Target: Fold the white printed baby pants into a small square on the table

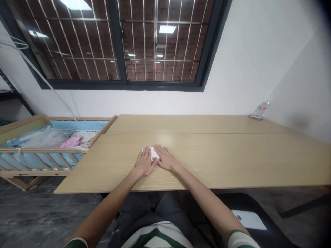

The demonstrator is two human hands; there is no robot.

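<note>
A small white piece of paper or tissue (154, 152) lies on the pale wooden table (219, 155); its exact kind is unclear because my hands cover much of it. My left hand (144, 162) rests flat over its left side, fingers stretched forward. From the right, my right hand (165, 159) presses down on the other side, also with straight fingers. The two thumbs come close together at the near edge of the white piece.
Left of the table stands a wooden crib (51, 150) with blue lining and bedding. A clear bottle (261, 109) is at the far right corner. A white phone (249, 219) lies on a black chair (232, 199) to my right. A barred window (124, 51) is ahead.
</note>
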